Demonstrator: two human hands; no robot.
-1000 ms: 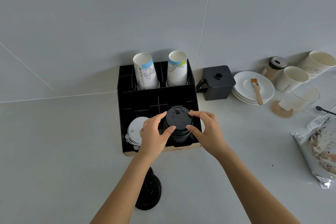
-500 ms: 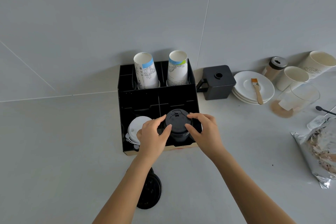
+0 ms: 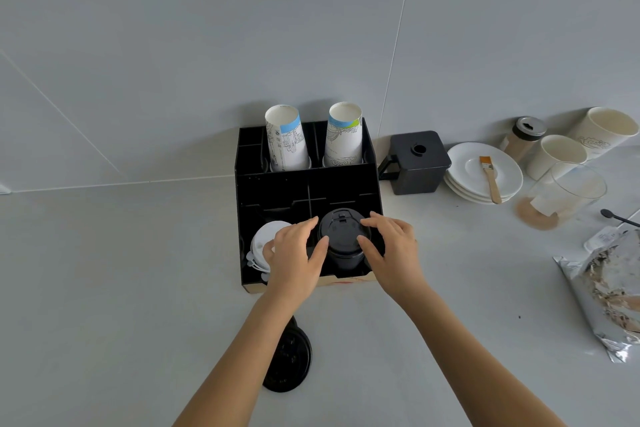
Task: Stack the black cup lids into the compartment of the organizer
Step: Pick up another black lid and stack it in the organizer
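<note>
Holding: both hands meet on the lid stack (image 3: 343, 242), seen from the head camera.
Left hand (image 3: 296, 255): its grip is grasping the stack's left side, thumb on the top lid's near rim, fingers reaching toward the far rim.
Right hand (image 3: 393, 250): its grip is grasping the stack's right side, thumb on the near rim, fingers curled over the far right edge.
Lid stack: black, upright, sitting in the front right compartment of the organizer (image 3: 277, 191), its top rising above the front wall.
Organizer: black, standing on the desk (image 3: 121, 288) against the wall; the middle compartments look dark, and I cannot tell what they hold.
White lids (image 3: 261, 246): in the front left compartment, partly hidden by the left hand.
Paper cups (image 3: 287, 142): two, upside down in the back row, side by side.
Loose lid (image 3: 289, 362): black, flat on the desk near the organizer's front, partly under the left forearm.
Right of organizer: a black box (image 3: 417, 163), then plates (image 3: 485, 172) with a brush (image 3: 490, 177) lying on them, white cups (image 3: 561, 154), a glass (image 3: 568, 194) and a foil bag (image 3: 609, 288).
</note>
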